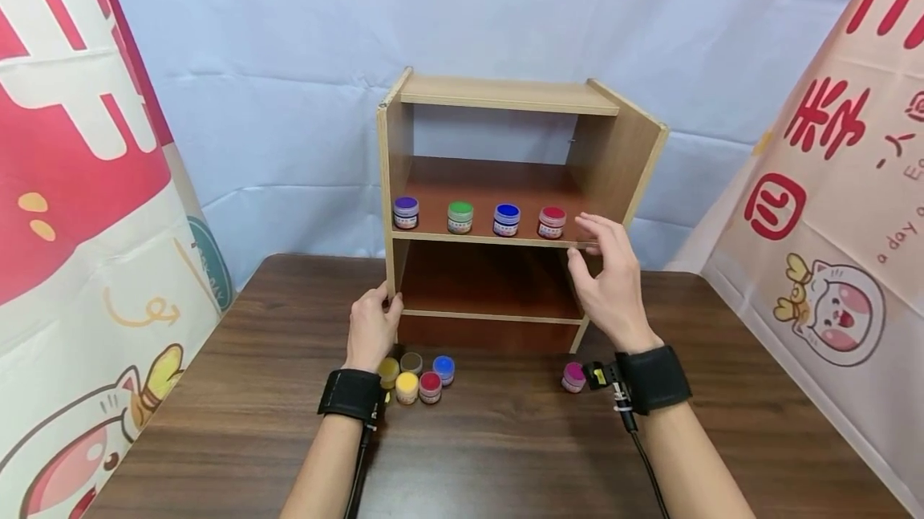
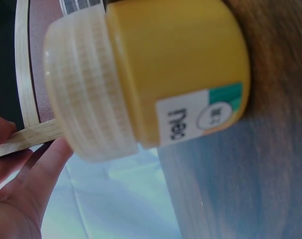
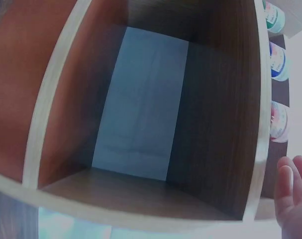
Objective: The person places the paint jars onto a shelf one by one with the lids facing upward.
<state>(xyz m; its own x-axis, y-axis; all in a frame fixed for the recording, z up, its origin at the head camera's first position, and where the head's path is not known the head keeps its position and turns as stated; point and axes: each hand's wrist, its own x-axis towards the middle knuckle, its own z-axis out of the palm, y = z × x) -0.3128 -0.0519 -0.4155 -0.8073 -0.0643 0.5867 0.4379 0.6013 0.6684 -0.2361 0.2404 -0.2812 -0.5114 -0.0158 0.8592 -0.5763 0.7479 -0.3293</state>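
My left hand [image 1: 371,326] grips the front edge of the left side panel of a small wooden shelf [image 1: 508,94], thumb and fingers on either side of the wood. My right hand [image 1: 612,282] hangs at the shelf's right side with fingers extended, holding nothing. Its fingertips are just right of a red paint jar [image 1: 552,223]. Along the front of the middle board, that jar stands in a spaced row with a blue jar [image 1: 507,220], a green jar [image 1: 459,217] and a purple jar [image 1: 406,213]. A yellow jar [image 2: 185,64] looms large in the left wrist view.
Beside my left wrist, several jars cluster on the brown table [image 1: 505,455], among them a dark red one [image 1: 430,387] and a blue one [image 1: 443,370]. A magenta jar [image 1: 573,377] stands near my right wrist. Printed cloths [image 1: 816,206] hang at both sides.
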